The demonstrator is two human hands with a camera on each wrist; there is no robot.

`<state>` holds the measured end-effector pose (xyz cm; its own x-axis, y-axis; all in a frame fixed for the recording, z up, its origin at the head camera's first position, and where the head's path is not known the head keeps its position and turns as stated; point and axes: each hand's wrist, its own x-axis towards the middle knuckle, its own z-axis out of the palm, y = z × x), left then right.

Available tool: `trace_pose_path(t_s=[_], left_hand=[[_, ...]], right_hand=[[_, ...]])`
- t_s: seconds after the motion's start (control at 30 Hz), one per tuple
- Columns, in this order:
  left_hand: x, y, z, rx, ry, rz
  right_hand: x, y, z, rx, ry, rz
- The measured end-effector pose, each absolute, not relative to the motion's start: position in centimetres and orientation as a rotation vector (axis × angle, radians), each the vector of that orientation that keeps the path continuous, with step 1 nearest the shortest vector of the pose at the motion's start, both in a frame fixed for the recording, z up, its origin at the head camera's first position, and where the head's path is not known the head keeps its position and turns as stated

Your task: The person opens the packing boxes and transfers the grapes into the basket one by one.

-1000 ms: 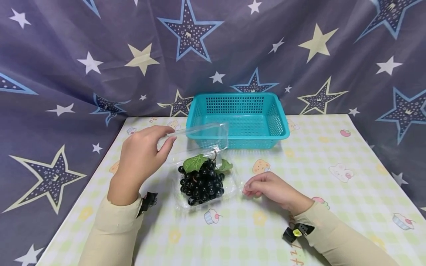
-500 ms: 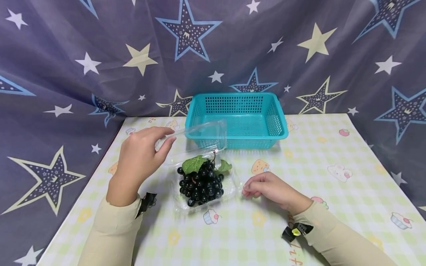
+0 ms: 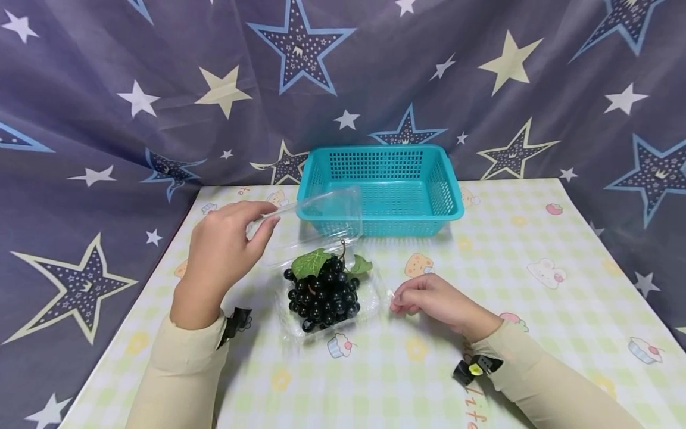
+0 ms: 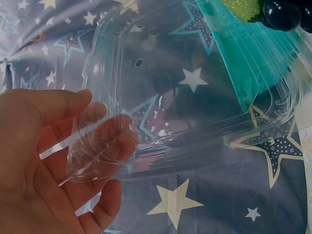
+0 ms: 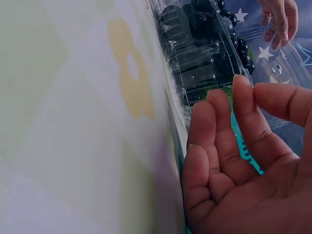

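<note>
A clear plastic clamshell box lies with its lid raised on the table. In its base sits a bunch of black grapes with green leaves. My left hand grips the edge of the transparent lid between thumb and fingers; the left wrist view shows fingers behind the lid. At the right side of the base, my right hand pinches the rim with thumb and index fingertip. Its other fingers are bent in the right wrist view, beside the box base.
A turquoise perforated basket stands at the back of the table, just behind the lid. The table is covered by a checked cloth with printed figures. A starry dark curtain hangs behind the table.
Both hands keep their places on the box, and the lid stays raised. The head view has shifted slightly.
</note>
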<state>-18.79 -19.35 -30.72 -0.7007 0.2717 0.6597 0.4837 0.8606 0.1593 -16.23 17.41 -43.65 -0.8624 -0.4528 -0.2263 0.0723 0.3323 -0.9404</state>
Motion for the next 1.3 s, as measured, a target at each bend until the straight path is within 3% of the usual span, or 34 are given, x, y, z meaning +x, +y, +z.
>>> trace_pose_path(t_s=[0.27, 0.7, 1.3], left_hand=[[-18.6, -19.3, -30.8, -0.540, -2.378, -0.418], [-18.7, -19.2, -30.3, -0.558, -2.402, -0.390], [-18.5, -19.3, -30.4, -0.563, -2.386, -0.406]], right_hand=[[-16.8, 17.3, -42.4, -0.361, 2.328, -1.509], [-20.4, 13.7, -37.7, -0.611, 2.725, -1.212], [-23.2, 10.6, -37.1, -0.609, 2.667, -1.150]])
